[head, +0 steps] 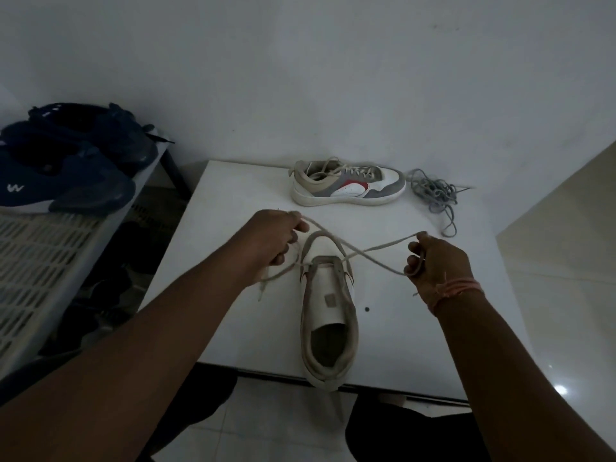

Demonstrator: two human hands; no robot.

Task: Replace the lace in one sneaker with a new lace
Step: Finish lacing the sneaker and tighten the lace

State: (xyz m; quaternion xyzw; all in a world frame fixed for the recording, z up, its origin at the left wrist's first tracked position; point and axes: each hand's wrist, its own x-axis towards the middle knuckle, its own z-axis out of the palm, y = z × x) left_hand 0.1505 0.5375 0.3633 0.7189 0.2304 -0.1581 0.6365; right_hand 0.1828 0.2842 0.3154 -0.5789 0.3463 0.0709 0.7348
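- Sneaker (328,315) between the hands, toe pointing away, heel overhanging the near edge of the counter (233,248); placed so for reach to the eyelets.
- Cream lace (363,256) crossed over the toe end, seemingly through the lowest eyelets only; pulled apart, probably to even the two ends.
- Left hand (271,238) clenched on one strand, right hand (433,261) pinching the other.
- Beyond the hands: matching laced sneaker (348,185) lying sideways, tangled grey lace (433,195) beside its toe.
- Off to the left: dark blue shoes (66,161) on a rack.
- Dim light; eyelets and lace tips hard to make out, which lace is new unclear.
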